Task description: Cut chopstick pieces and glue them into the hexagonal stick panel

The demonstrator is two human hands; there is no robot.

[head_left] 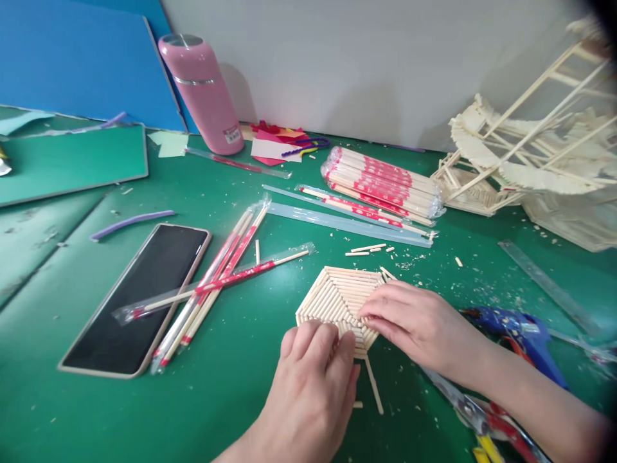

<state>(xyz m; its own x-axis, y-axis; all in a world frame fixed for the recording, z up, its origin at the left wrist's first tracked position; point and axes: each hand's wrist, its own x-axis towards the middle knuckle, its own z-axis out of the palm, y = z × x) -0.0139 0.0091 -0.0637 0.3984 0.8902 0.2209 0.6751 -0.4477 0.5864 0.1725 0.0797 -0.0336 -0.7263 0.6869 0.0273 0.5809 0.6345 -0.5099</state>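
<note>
A hexagonal panel of pale wooden sticks [321,292], laid in nested rows, lies flat on the green table. At its lower left edge, my left hand [313,373] is closed, with curled fingers gripping the panel; the fingertips are partly hidden. My right hand [417,318] pinches the panel from its right side, fingers pressed together over the rows. A loose stick [375,386] juts down from the panel's lower corner. Cut stick pieces [367,248] are scattered just beyond it.
Wrapped chopsticks [231,257] lie over a phone [139,299] at left. A chopstick bundle [383,183], glue sticks [347,222] and a pink bottle [205,96] are farther back. A blue glue gun [523,334] and pliers [475,411] lie around my right forearm. A stick model [535,141] stands behind.
</note>
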